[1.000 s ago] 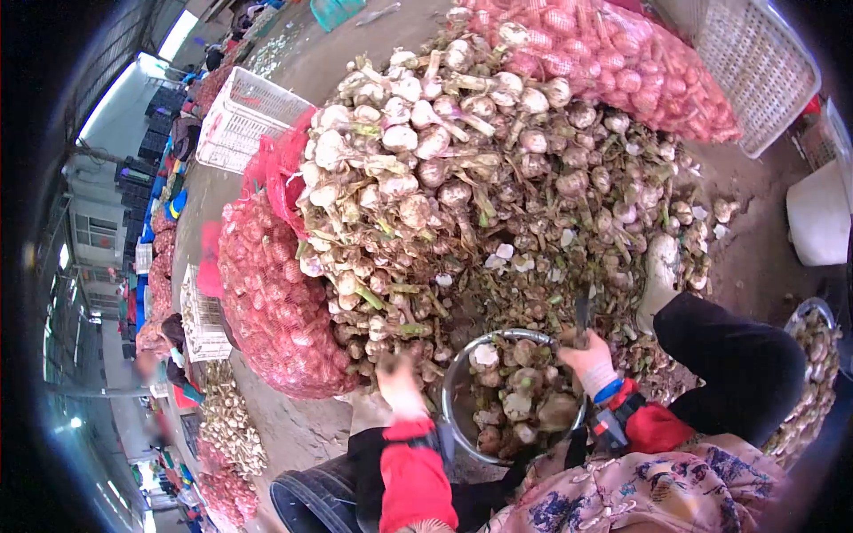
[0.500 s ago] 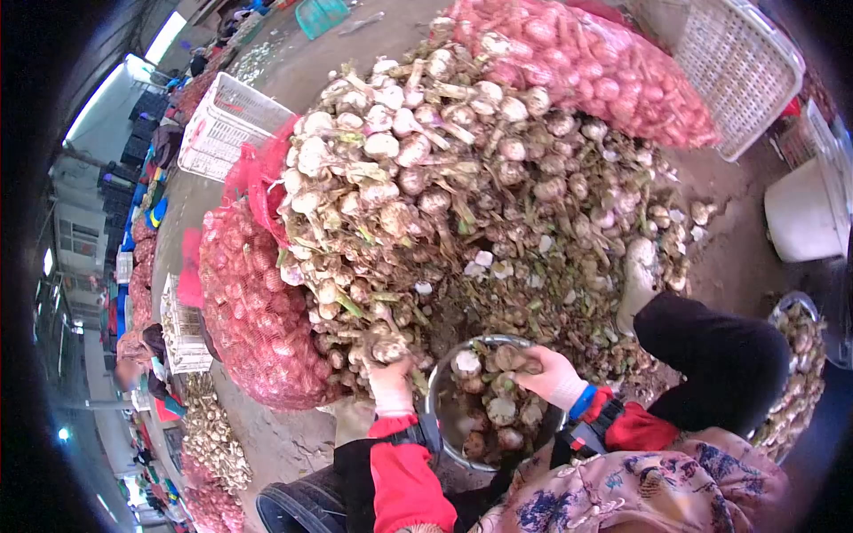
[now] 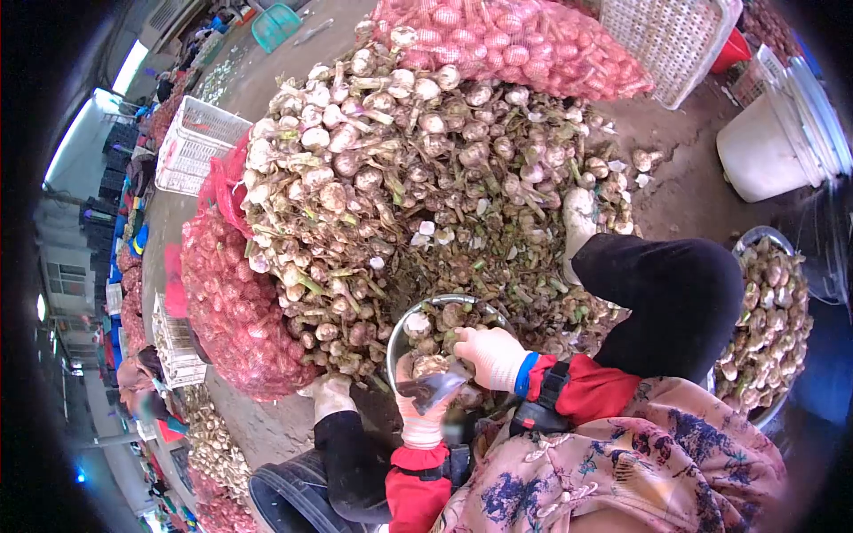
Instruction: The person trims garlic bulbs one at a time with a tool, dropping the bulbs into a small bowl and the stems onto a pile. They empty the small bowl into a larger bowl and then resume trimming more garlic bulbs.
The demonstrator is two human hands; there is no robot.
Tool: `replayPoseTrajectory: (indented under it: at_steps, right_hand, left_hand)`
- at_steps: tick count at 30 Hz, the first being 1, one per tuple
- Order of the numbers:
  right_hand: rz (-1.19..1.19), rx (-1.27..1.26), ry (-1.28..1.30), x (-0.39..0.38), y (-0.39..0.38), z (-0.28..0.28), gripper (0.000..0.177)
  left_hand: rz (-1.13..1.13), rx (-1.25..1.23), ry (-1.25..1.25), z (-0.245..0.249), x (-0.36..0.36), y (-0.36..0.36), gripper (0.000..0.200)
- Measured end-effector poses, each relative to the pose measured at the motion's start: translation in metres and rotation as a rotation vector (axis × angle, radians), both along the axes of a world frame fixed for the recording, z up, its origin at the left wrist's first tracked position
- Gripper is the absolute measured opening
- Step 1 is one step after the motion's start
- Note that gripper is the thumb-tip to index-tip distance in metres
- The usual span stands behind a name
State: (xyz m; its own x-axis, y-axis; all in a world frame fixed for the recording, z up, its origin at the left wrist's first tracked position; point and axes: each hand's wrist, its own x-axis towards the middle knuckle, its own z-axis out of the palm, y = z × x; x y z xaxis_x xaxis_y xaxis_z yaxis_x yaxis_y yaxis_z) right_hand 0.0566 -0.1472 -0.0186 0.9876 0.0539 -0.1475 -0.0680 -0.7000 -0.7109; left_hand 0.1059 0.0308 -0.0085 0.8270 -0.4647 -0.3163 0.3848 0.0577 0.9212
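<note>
My left hand (image 3: 419, 421), in a pale glove, is closed around a garlic bulb (image 3: 430, 365) over a metal bowl (image 3: 392, 348). A dark, shiny knife blade (image 3: 430, 389) crosses in front of the left palm. Its inner end meets my right hand (image 3: 494, 357), also gloved, whose fingers are curled; the handle is hidden there. Several trimmed garlic bulbs (image 3: 418, 325) lie in the bowl, partly covered by both hands. Beyond the bowl rises a large heap of garlic with stems (image 3: 346, 178), and cut scraps (image 3: 498, 258) spread before it.
Red net sacks of garlic stand left (image 3: 235, 311) and at the back (image 3: 524, 49). White crates (image 3: 197, 147), a white bucket (image 3: 769, 147) and a basin of garlic (image 3: 764, 320) surround me. My bent knee (image 3: 675, 293) is right of the bowl. Another person (image 3: 142, 377) is far left.
My left hand has moved from the heap's edge to over the bowl with a garlic bulb. Both hands have come together, and the blade now shows. The view has shifted right.
</note>
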Motion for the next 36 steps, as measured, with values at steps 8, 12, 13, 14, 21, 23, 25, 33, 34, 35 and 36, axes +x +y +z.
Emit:
replayPoseTrajectory:
  at_steps: [8, 12, 13, 14, 21, 23, 25, 33, 34, 35, 36]
  right_hand:
    - [-0.759, 0.357, 0.302, -0.021, -0.068, -0.059, 0.022]
    - [-0.56, 0.299, -0.143, -0.012, -0.042, -0.038, 0.018]
    - [-0.482, 0.425, -0.073, -0.016, -0.037, -0.023, 0.023]
    - [-0.416, 0.522, 0.081, -0.021, -0.031, -0.015, 0.025]
    - [-0.288, 0.638, -0.071, -0.021, 0.006, -0.02, 0.027]
    - [-0.31, 0.75, 0.096, -0.015, 0.017, -0.121, 0.028]
    - [-0.268, 0.592, 0.334, -0.03, 0.001, -0.12, 0.032]
    - [-0.769, 0.694, -0.047, -0.046, -0.147, 0.049, 0.01]
    - [-0.831, 0.73, 0.048, -0.058, -0.162, 0.086, 0.01]
    - [-0.9, 0.8, -0.027, -0.07, -0.172, 0.107, 0.012]
    - [-0.965, 0.871, -0.107, -0.081, -0.181, 0.121, 0.014]
  left_hand:
    - [0.136, 0.207, -0.556, 0.063, -0.038, -0.029, 0.058]
    - [0.262, 0.149, -0.216, 0.01, -0.008, 0.02, 0.071]
    - [0.37, 0.047, -0.087, 0.035, -0.011, -0.001, 0.055]
    - [0.422, 0.098, -0.192, 0.022, -0.003, 0.006, 0.051]
    - [0.332, -0.357, 0.036, 0.022, -0.014, -0.019, 0.038]
    - [0.338, -0.509, 0.081, 0.037, -0.022, -0.028, 0.037]
    - [0.276, -0.68, 0.076, 0.053, -0.021, -0.034, 0.042]
    - [-0.042, 0.646, -0.356, -0.018, 0.0, 0.042, 0.062]
    - [-0.174, 0.85, -0.368, -0.019, 0.0, 0.043, 0.069]
    - [-0.311, 1.048, -0.517, -0.02, -0.006, 0.042, 0.075]
    - [-0.396, 1.176, -0.589, 0.007, -0.011, 0.014, 0.081]
